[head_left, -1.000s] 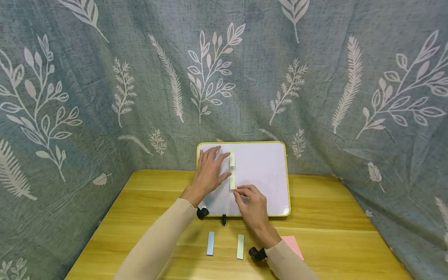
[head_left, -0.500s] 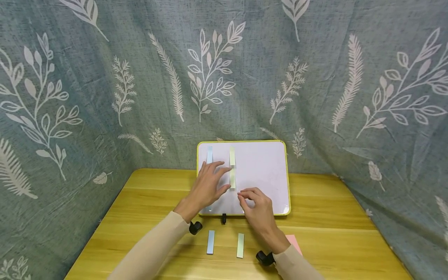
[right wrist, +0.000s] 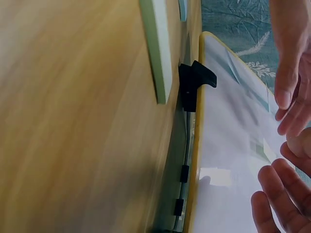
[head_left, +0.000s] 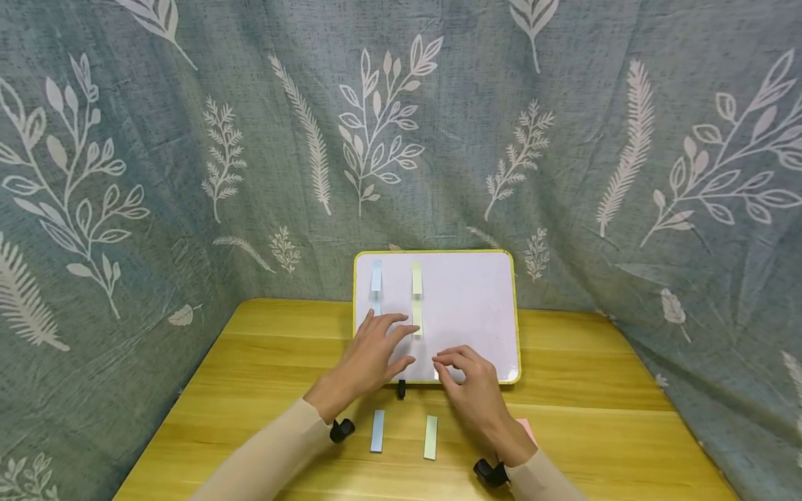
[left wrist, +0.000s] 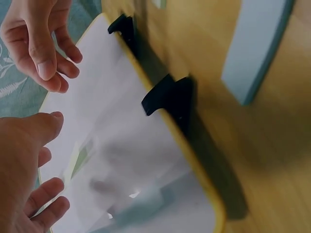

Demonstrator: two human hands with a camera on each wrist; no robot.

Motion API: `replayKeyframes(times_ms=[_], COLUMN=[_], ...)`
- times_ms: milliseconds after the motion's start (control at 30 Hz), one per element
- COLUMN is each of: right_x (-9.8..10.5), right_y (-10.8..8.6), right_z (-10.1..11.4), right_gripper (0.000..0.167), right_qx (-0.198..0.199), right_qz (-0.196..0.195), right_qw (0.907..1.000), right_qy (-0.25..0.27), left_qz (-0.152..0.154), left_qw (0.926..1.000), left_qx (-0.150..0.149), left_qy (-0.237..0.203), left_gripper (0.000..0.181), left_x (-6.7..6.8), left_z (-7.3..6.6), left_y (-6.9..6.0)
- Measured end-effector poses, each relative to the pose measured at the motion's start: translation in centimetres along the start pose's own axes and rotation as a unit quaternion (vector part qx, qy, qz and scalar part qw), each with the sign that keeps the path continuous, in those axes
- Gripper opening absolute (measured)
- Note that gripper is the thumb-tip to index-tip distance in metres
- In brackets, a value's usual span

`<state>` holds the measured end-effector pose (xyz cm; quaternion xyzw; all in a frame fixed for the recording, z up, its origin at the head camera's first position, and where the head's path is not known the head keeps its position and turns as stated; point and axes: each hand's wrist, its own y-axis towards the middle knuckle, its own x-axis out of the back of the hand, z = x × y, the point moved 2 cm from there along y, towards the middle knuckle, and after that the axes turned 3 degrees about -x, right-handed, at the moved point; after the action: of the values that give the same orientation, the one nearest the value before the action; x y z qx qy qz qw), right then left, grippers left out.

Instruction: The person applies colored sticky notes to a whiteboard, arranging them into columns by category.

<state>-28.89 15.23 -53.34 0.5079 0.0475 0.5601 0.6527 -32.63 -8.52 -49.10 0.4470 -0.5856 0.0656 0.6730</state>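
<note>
A yellow-rimmed whiteboard [head_left: 470, 299] leans against the curtain. Two pale yellow-green sticky strips, an upper one [head_left: 417, 278] and a lower one [head_left: 418, 313], form a column on it. Left of them is an upper blue strip [head_left: 376, 277], with another blue strip [head_left: 376, 303] below, partly behind my left hand. My left hand [head_left: 371, 353] hovers before the board's lower left with spread, relaxed fingers and holds nothing. Right of it, my right hand [head_left: 470, 383] has thumb and forefinger close together, the fingers loosely bent; nothing shows between them.
On the wooden table [head_left: 269, 390] lie a blue strip pad [head_left: 377, 431] and a green strip pad [head_left: 430, 438]. A pink pad [head_left: 527, 426] is mostly behind my right wrist. Black clips [left wrist: 170, 102] hold the board's bottom edge. A patterned curtain [head_left: 438, 139] surrounds the table.
Both hands have drawn back from the yellow-green strips: the left downward, uncovering the blue strips, the right down and rightward. The strips stay on the board.
</note>
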Motion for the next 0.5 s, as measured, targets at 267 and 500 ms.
replayKeyframes(times_ms=[267, 500], right_x=[0.6, 1.1], right_y=[-0.8, -1.8], right_z=[0.0, 0.1], right_gripper=[0.01, 0.011], right_qx=[0.01, 0.015], right_qz=[0.031, 0.066], right_qw=[0.9994, 0.9974], right_qy=[-0.013, -0.022], left_qz=[0.014, 0.046], left_qw=[0.9998, 0.9987], left_qx=[-0.014, -0.021], left_qy=[0.002, -0.009], left_gripper=[0.059, 0.059], left_x=[-0.4, -0.7], left_z=[-0.9, -1.9], left_y=[-1.7, -3.1])
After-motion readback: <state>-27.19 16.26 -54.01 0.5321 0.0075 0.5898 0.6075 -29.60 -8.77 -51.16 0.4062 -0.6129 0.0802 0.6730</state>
